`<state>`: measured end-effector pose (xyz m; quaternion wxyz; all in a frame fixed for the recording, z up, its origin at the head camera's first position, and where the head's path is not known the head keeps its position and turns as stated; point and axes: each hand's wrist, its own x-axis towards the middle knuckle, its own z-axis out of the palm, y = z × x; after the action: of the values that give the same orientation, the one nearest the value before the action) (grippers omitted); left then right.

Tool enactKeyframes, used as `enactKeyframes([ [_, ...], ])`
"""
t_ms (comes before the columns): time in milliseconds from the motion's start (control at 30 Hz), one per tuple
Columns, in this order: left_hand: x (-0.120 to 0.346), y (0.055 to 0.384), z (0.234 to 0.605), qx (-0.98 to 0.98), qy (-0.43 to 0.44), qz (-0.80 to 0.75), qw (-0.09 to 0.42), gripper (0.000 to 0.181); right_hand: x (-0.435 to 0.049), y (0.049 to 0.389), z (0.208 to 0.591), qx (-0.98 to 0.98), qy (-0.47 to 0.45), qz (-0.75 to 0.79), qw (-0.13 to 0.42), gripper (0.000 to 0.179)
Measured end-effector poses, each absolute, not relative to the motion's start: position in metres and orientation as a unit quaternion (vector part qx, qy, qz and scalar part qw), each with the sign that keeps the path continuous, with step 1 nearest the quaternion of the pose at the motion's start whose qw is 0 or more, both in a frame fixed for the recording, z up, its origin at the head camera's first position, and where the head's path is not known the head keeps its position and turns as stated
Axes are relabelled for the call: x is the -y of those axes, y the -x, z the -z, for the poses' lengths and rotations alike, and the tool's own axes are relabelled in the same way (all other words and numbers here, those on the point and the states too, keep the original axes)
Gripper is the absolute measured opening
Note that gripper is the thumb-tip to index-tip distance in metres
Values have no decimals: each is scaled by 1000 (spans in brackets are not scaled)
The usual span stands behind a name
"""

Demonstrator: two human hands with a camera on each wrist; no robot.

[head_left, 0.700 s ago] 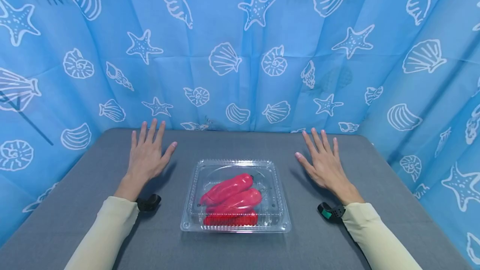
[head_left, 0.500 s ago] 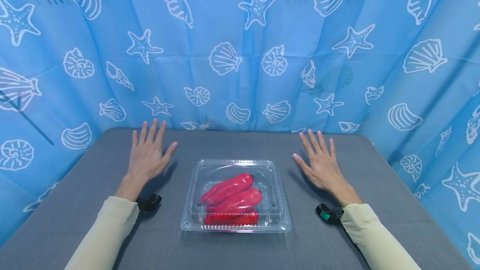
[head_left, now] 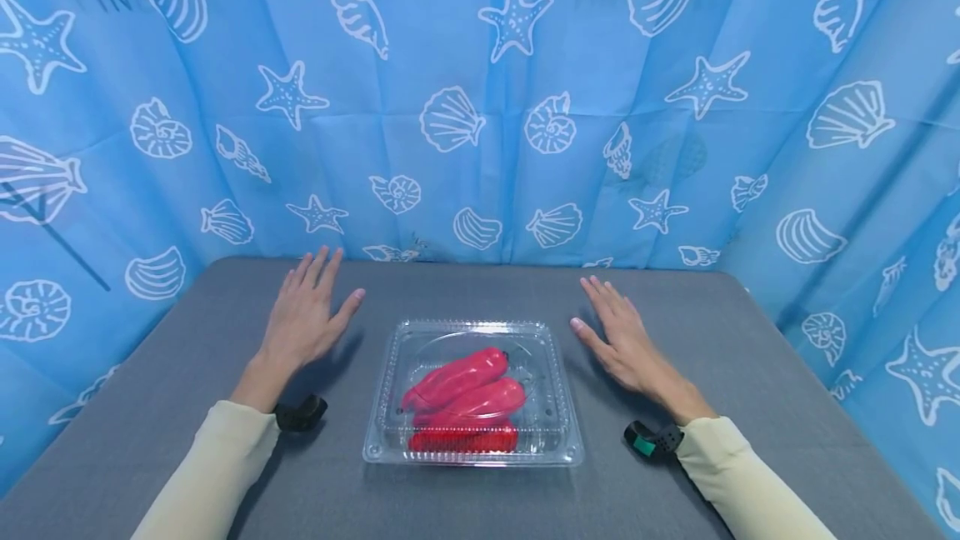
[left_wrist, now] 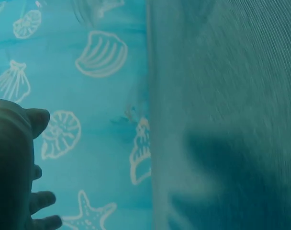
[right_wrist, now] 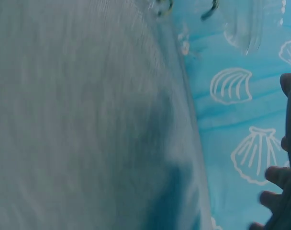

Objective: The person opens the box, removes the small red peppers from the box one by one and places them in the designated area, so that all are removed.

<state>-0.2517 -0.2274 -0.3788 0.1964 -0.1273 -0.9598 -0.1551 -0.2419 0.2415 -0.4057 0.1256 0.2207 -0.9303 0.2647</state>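
A clear plastic lidded box (head_left: 555, 432) stands on the grey table, with long red peppers (head_left: 468, 394) lying inside it. Its lid looks closed, and the lower peppers appear brighter red through the ridged front wall. To the left of the box, my left hand (head_left: 303, 315) is held above the table, fingers straight and thumb spread, touching nothing. My right hand (head_left: 622, 344) hovers likewise on the other side, nearer to the box, its fingers extended and slightly together. In the wrist views only dark fingertips of each hand show at the edges.
A grey cloth-covered table (head_left: 465, 515) spreads under both arms. Behind it and along the sides hangs a blue curtain (head_left: 480, 148) with white shells and starfish. Each wrist wears a black band, the left band (head_left: 302, 413) and the right band (head_left: 651, 440).
My right hand has moved left toward the box and turned somewhat on its side. The left hand has shifted slightly right and tilted, its fingers closer together. The box has not moved.
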Motion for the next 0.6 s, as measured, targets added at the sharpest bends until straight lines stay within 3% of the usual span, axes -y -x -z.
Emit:
enactKeyframes([
  [167,217,246,374,947,155,230,162,77,-234,233,407,898,-224,-371,75,61],
  [367,204,244,373,905,192,367,98,73,-227,230,413,846,-240,-473,51,52],
  [600,198,246,379,811,229,536,-40,67,-222,230,418,744,-252,-619,-20,51],
])
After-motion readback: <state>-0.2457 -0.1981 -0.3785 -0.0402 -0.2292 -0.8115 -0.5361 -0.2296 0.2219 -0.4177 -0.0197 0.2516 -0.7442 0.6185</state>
